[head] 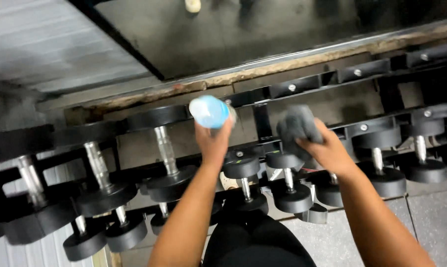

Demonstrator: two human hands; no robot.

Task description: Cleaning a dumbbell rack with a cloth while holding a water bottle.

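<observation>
The left hand (212,141) is gripping a pale blue bottle (209,111), fingers closed around it. The right hand (327,148) is clutching a grey cloth (296,126) — pressing it above a small dumbbell (285,175) at the middle of the black rack (307,86). A mirror (282,29) is standing behind — grey floor (431,212) below.

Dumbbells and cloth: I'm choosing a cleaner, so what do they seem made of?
Dumbbells: heads look matte black, likely rubber-coated; handles are shiny, ridged metal, probably chromed steel. Cloth in the right hand: dark grey, soft and fuzzy, possibly microfibre.
</observation>
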